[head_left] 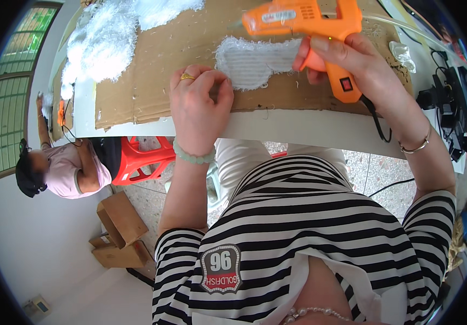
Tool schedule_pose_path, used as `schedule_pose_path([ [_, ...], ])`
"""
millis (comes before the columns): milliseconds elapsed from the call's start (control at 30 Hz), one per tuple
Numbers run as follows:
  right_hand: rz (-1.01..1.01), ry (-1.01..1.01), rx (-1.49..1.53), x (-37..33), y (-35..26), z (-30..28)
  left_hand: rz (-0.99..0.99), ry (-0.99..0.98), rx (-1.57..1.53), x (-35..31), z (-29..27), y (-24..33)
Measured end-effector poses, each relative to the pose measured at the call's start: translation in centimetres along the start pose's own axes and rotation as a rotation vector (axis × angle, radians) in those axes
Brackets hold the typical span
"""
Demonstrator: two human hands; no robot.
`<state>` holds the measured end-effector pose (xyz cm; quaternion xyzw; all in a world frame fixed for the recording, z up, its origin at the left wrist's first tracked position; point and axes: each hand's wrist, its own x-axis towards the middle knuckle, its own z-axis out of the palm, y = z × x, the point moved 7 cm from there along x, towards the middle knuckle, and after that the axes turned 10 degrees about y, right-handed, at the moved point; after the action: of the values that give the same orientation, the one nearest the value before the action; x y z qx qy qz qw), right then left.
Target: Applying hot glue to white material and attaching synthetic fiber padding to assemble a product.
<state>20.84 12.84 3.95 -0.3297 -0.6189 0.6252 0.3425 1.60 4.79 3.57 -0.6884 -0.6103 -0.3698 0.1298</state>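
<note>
My right hand (347, 57) is wrapped round the handle of an orange hot glue gun (304, 20), its nozzle pointing left. The gun hangs above the far side of a small white fluffy fabric piece (260, 62) with a ribbed surface, which lies on a cardboard sheet (152, 65). Beside the left edge of that piece, my left hand (202, 103) rests with fingers curled and thumb drawn toward the forefinger. Whatever its fingertips hold, if anything, is hidden. The gun's nozzle tip looks blurred.
More white fluffy pieces (103, 46) are heaped at the far left. A clear plastic bit (402, 56) lies at the right, near black cables and devices (445, 103). The gun's black cord (377, 122) loops over the table's near edge. Another person (73, 168) sits at the left by a red stool (141, 157).
</note>
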Motion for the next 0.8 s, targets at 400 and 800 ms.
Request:
schedule_pose_path([
  [400, 0.259, -0.177, -0.344, 0.0, 2.9, 1.9, -0.209, 0.017, -0.198, -0.3, 0.2, -2.0],
  [800, 0.188, -0.213, -0.480, 1.0, 2.4, 2.8, -0.246, 0.022, -0.221, -0.2, 0.1, -2.3],
])
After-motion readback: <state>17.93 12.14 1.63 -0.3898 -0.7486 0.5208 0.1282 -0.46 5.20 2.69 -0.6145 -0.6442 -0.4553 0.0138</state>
